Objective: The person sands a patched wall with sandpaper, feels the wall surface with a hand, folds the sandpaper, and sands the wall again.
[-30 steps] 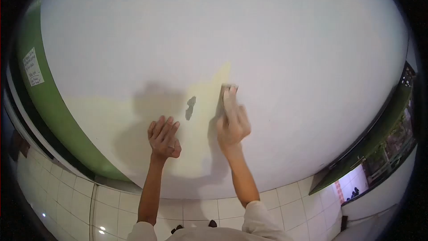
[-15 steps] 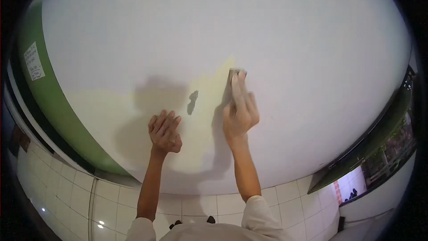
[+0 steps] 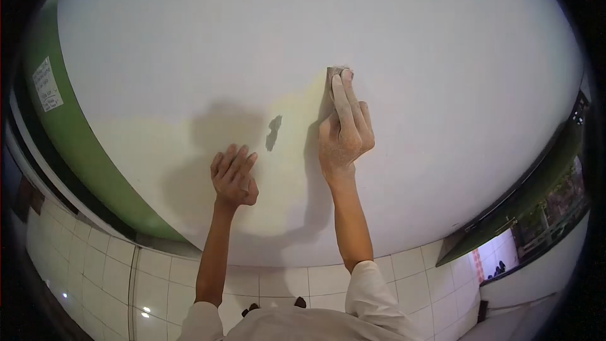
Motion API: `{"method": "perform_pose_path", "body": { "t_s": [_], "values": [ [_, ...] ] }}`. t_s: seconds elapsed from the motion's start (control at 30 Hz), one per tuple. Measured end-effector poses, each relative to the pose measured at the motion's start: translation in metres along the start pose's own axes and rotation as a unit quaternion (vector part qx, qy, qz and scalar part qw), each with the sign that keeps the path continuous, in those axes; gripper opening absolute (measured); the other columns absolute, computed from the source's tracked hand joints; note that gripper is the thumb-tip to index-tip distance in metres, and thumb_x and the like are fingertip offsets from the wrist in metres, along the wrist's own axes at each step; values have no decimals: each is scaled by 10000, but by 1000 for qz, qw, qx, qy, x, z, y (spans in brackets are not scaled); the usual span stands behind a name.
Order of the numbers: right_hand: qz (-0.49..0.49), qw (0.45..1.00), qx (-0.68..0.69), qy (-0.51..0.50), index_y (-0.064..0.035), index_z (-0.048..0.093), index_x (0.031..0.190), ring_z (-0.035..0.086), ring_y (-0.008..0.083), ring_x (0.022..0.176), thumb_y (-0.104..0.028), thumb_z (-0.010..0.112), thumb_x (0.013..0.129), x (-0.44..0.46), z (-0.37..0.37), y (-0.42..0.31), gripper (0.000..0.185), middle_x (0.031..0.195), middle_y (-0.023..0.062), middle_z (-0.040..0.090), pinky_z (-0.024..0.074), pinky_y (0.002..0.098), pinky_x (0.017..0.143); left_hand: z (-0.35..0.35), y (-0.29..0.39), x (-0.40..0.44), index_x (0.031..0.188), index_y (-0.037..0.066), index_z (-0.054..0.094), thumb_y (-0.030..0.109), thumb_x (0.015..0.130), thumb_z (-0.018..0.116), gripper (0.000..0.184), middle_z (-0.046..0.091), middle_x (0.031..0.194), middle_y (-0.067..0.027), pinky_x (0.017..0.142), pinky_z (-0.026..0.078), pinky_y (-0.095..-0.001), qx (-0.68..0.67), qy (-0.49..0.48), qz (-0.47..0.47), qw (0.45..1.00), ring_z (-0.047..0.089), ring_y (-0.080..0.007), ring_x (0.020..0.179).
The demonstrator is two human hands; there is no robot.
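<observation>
A pale wall (image 3: 442, 88) fills most of the view, with a yellowish area (image 3: 293, 126) in its lower middle and a small grey patch (image 3: 273, 134) in that area. My right hand (image 3: 347, 126), dusty on its back, presses a small brownish-grey pad (image 3: 333, 74) to the wall at the top of the yellowish area. Two of its fingers stretch over the pad. My left hand (image 3: 234, 175) rests against the wall below and left of the grey patch. Its fingers are apart and nothing shows in it.
A green strip (image 3: 95, 145) with a handwritten paper (image 3: 48, 84) borders the wall at the left. White floor tiles (image 3: 284, 283) lie below. At the lower right are a dark green panel (image 3: 470, 243) and an opening onto more tiles (image 3: 499, 256).
My right hand has slid upward and slightly right along the wall with the pad. My left hand keeps its place on the wall, while the view has shifted slightly.
</observation>
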State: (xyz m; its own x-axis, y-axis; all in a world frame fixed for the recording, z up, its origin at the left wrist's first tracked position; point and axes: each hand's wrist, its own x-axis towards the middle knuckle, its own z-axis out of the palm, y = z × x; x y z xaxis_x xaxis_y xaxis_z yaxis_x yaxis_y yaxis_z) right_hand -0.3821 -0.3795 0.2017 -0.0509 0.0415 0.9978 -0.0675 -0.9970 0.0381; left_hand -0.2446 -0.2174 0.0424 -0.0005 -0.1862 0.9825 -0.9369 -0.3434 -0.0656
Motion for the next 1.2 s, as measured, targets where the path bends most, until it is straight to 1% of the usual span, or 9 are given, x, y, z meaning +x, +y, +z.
{"method": "perform_pose_path", "body": {
  "t_s": [0.17, 0.3, 0.43, 0.5, 0.57, 0.67, 0.8, 0.93, 1.2],
  "values": [
    [32, 998, 36, -43, 63, 623, 1201, 619, 246, 667, 154, 531, 635, -89, -12, -13, 581, 1169, 274, 637, 468, 283, 586, 1, 1, -3, 1199, 125, 668, 249, 764, 448, 503, 632, 1277, -72, 1125, 274, -436, 5, -3, -4, 1000, 526, -282, 1261],
    [101, 987, 52, -112, 28, 642, 1186, 705, 295, 905, 232, 512, 685, -194, -42, -28, 557, 1160, 254, 650, 508, 302, 688, -2, 1, -1, 1208, 126, 665, 242, 746, 464, 517, 627, 1286, -75, 1125, 274, -439, -8, -3, -6, 1000, 523, -282, 1268],
    [68, 992, 50, -89, 13, 648, 1192, 697, 283, 946, 230, 509, 591, -123, -27, -15, 654, 1163, 235, 658, 479, 305, 661, 0, -1, -2, 1224, 121, 655, 229, 735, 472, 534, 625, 1289, -82, 1127, 267, -443, -11, -6, -2, 1000, 524, -287, 1266],
    [53, 998, 11, -41, -44, 671, 1190, 601, 195, 658, 218, 514, 584, -51, -11, -5, 678, 1195, 166, 664, 436, 279, 580, 3, -1, -3, 1230, 121, 653, 231, 737, 469, 538, 624, 1291, -82, 1129, 263, -441, -15, -2, -4, 1000, 520, -288, 1270],
    [57, 998, 29, 7, -53, 667, 1201, 510, 164, 579, 224, 510, 592, 12, -2, -6, 687, 1210, 134, 664, 418, 264, 551, 1, -2, -5, 1245, 121, 645, 232, 741, 467, 546, 621, 1298, -81, 1137, 254, -435, -6, -5, 0, 1000, 509, -289, 1282],
    [79, 997, 13, -1, -51, 660, 1210, 478, 156, 563, 231, 508, 599, -9, 0, -10, 690, 1215, 145, 659, 410, 253, 540, 1, -3, -3, 1251, 123, 642, 247, 754, 468, 541, 617, 1305, -78, 1139, 252, -432, -13, 4, 9, 1000, 504, -286, 1287],
    [117, 987, 50, -93, 40, 648, 1171, 695, 307, 955, 239, 501, 657, -150, -24, -22, 570, 1164, 270, 641, 510, 309, 684, 5, -3, -6, 1241, 120, 648, 268, 776, 457, 525, 622, 1298, -78, 1139, 252, -430, -13, 8, 8, 1000, 504, -286, 1286],
    [108, 986, 48, -119, 36, 648, 1164, 696, 305, 928, 214, 544, 699, -203, -43, -23, 509, 1146, 239, 661, 496, 294, 668, 6, -1, -2, 1220, 117, 662, 286, 802, 443, 502, 633, 1281, -83, 1136, 252, -430, -25, 20, 3, 999, 499, -289, 1292],
    [79, 996, 14, -27, -23, 666, 1184, 571, 188, 632, 212, 498, 583, 5, -6, -11, 667, 1220, 187, 644, 413, 262, 533, 0, 0, -4, 1204, 111, 669, 261, 793, 451, 489, 639, 1267, -95, 1131, 254, -431, -16, -4, -6, 1000, 498, -289, 1296]
  ]
}}
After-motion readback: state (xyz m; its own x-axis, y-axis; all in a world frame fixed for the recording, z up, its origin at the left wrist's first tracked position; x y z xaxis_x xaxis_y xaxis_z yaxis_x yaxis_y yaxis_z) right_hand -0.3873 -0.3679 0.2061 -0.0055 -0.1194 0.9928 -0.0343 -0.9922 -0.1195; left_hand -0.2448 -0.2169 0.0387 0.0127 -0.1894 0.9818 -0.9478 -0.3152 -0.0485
